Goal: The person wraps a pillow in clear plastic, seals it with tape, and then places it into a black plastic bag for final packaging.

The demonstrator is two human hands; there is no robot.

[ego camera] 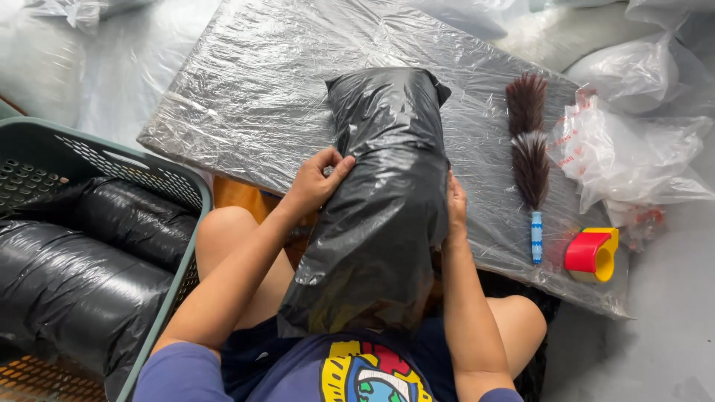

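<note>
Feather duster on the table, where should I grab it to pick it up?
Grab the feather duster by its thin blue-and-white handle, coming from the near edge of the plastic-wrapped board. It lies flat with the handle pointing toward the person and the fluffy feathers pointing away. The handle is stiff and narrow, so fingers probably close round it easily. The red and yellow tape dispenser sits just beside it.

Head view, steeply downward, close

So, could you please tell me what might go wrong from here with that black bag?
The black plastic bag hangs off the wrapped board toward the lap, held only by the left hand and right hand; it might slide down. Pulled thin film could tear. The feather duster and red tape dispenser nearby could get knocked.
</note>
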